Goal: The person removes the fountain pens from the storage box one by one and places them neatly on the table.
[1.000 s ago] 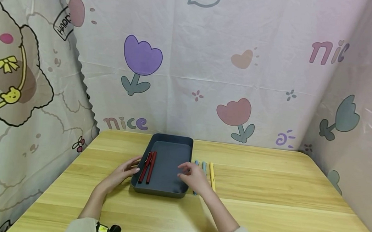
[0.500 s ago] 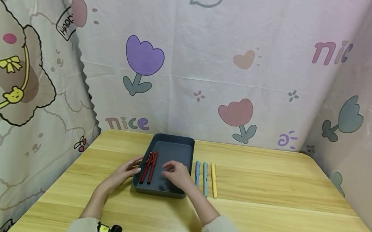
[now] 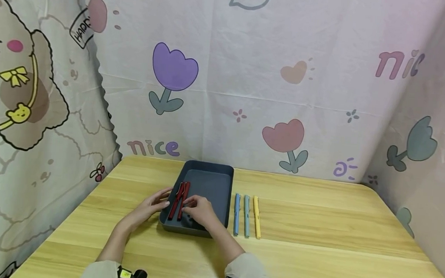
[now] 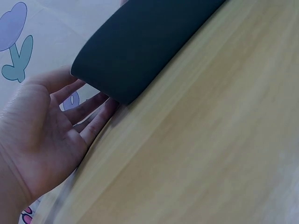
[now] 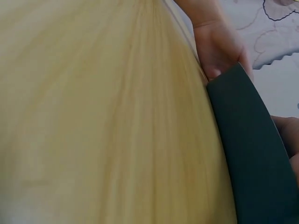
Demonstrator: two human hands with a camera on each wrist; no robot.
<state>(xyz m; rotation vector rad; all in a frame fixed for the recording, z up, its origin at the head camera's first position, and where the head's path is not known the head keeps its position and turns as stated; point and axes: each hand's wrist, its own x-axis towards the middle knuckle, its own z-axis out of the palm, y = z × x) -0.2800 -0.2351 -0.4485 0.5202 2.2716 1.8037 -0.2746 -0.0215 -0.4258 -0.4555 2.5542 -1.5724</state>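
A dark grey rectangular tray point(image 3: 213, 185) lies on the table, with two dark red pens point(image 3: 186, 189) side by side near its left wall. My left hand point(image 3: 148, 207) touches the tray's outer left side, fingers extended, as the left wrist view also shows for the hand point(image 4: 51, 126) beside the tray wall point(image 4: 140, 46). Over the tray, my right hand point(image 3: 200, 211) has its thumb and index fingertips at the right-hand red pen, slightly apart; whether they touch it is unclear. In the right wrist view the tray wall hides most of the right hand point(image 5: 290, 137).
To the tray's right, a blue pen point(image 3: 237, 214), a pale green pen point(image 3: 246, 215) and a yellow pen point(image 3: 257, 217) lie in a row on the wooden table point(image 3: 317, 217). A printed cloth point(image 3: 226, 71) hangs behind and at both sides.
My right hand has moved left across the tray, from its right wall to the red pens, uncovering the row of pens. My left hand stays at the tray's left side.
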